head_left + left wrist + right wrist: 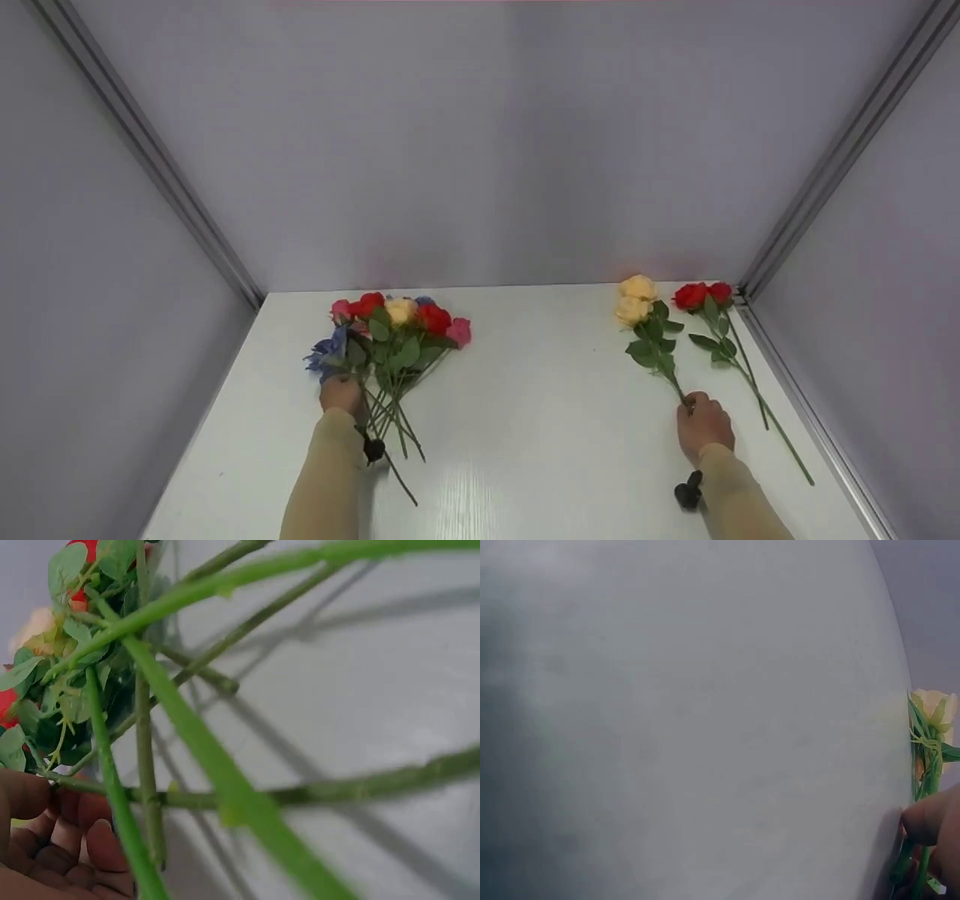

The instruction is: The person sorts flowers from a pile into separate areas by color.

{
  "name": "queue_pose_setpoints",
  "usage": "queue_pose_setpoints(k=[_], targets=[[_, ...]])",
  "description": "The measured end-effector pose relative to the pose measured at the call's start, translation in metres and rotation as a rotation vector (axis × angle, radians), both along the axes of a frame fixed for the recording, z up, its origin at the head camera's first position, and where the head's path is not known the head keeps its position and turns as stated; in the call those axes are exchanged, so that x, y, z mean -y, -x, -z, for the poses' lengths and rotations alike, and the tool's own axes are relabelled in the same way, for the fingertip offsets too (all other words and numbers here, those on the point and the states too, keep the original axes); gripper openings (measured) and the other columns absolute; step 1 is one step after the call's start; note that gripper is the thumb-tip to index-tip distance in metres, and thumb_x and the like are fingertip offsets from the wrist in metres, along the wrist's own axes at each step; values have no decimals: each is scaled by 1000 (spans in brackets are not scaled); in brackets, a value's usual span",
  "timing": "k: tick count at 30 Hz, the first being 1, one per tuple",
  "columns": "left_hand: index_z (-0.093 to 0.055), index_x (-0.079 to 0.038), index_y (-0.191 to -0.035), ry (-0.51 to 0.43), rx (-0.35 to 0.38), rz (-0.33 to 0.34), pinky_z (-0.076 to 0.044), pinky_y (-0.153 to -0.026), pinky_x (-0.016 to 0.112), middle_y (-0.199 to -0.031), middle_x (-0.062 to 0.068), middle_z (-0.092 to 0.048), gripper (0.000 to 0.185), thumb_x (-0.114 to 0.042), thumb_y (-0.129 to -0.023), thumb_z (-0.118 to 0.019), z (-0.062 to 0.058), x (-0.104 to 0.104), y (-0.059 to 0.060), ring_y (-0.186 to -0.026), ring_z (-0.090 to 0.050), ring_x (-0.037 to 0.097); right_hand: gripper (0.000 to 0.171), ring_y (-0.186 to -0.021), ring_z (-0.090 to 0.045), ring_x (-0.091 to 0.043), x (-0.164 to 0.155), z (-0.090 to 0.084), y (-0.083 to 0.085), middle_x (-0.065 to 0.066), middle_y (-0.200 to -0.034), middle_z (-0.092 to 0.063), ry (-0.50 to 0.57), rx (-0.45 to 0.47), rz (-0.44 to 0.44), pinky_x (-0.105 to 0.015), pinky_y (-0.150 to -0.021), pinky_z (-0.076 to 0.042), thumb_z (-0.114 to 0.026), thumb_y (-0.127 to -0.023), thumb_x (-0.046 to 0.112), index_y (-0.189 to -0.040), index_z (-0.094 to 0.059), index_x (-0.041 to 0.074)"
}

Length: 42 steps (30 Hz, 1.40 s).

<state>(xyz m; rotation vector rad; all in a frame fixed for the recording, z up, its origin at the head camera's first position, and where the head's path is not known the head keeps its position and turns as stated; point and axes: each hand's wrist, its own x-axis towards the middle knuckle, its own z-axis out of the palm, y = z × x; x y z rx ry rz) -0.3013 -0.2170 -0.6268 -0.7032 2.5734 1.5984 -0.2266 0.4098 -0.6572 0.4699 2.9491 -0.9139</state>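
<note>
right hand [703,424] | on yellow rose stem [673,381] (blooms ahead) | table [540,420]

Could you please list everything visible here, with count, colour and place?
bouquet: one bunch, red, yellow, pink and blue blooms on green stems, lying at table's left.
yellow rose stem: one, two yellow blooms, table's right.
red rose stem: one, two red blooms, far right, lying free.
table: one, white.
walls: grey, on three sides.
left hand: grips the bouquet's stems.
right hand: pinches the yellow rose stem's lower end.
</note>
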Motion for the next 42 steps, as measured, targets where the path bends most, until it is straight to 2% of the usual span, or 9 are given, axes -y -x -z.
queue_pose_setpoints(k=[2, 5, 10, 18, 22, 27, 30, 36, 42], targets=[[-57, 8, -115, 8, 11, -2, -41, -89, 51, -113, 28, -57, 38, -20, -98, -37, -2, 5, -3, -105, -51, 39, 42, -108, -47, -43, 1, -1, -1, -23, -115, -50, 10, 3, -4, -55, -83, -40, -37, -102, 29, -130, -43, -1], [-58, 9, -119, 27, 16, -18, -39, -94, 53, -119, 29, -57, 41, -20, -99, -38, -4, 12, -4, -111, -50, 42, 42, -109, -47, -42, 2, -3, -2, -22, -115, -49, 24, 6, -5, -54, -84, -40, -37, -102, 30, -131, -42, -1], [-58, 11, -105, 43, -19, -91, -41, -88, 51, -102, 26, -60, 35, -19, -96, -42, -13, 22, -7, -97, -52, 38, 43, -109, -47, -43, 3, -4, -3, -23, -117, -49, 32, -2, 0, -55, -85, -39, -39, -102, 30, -132, -42, -1], [-54, 12, -119, 23, -79, -177, -37, -97, 51, -121, 31, -53, 39, -13, -90, -48, -31, 40, -9, -113, -49, 44, 42, -108, -47, -44, 4, -6, -3, -25, -117, -50, 23, -29, 0, -55, -86, -39, -40, -101, 29, -129, -44, -2], [-55, 10, -119, 44, -124, -225, -37, -98, 50, -121, 30, -55, 37, -10, -90, -46, -41, 48, -4, -114, -49, 43, 42, -108, -47, -44, 4, -6, -4, -25, -117, -50, 16, -29, 0, -56, -86, -39, -40, -101, 29, -129, -44, -2], [-59, 6, -112, 131, -231, -293, -41, -90, 48, -109, 26, -61, 30, -10, -90, -47, -57, 55, 3, -103, -56, 39, 42, -109, -47, -44, 4, -6, -4, -24, -117, -50, 18, -23, -1, -56, -86, -38, -41, -101, 29, -130, -44, -1], [-58, 4, -112, 174, -279, -289, -42, -84, 47, -103, 24, -62, 28, -14, -93, -50, -71, 58, 11, -95, -57, 37, 44, -110, -46, -45, 4, -9, -3, -25, -119, -49, 27, -7, -4, -56, -87, -38, -41, -101, 30, -131, -43, -2], [-59, -1, -115, 191, -314, -221, -44, -79, 43, -104, 20, -61, 27, -19, -96, -51, -93, 53, 10, -92, -58, 32, 46, -110, -45, -46, 5, -11, -4, -27, -119, -48, 26, 2, -20, -57, -87, -38, -41, -101, 31, -131, -42, -3], [-61, 0, -114, 216, -358, -129, -45, -76, 41, -102, 20, -62, 27, -15, -95, -52, -105, 36, 13, -90, -58, 31, 47, -110, -46, -46, 3, -14, -4, -28, -119, -48, 54, 17, -30, -57, -88, -37, -42, -100, 31, -131, -42, -5]])
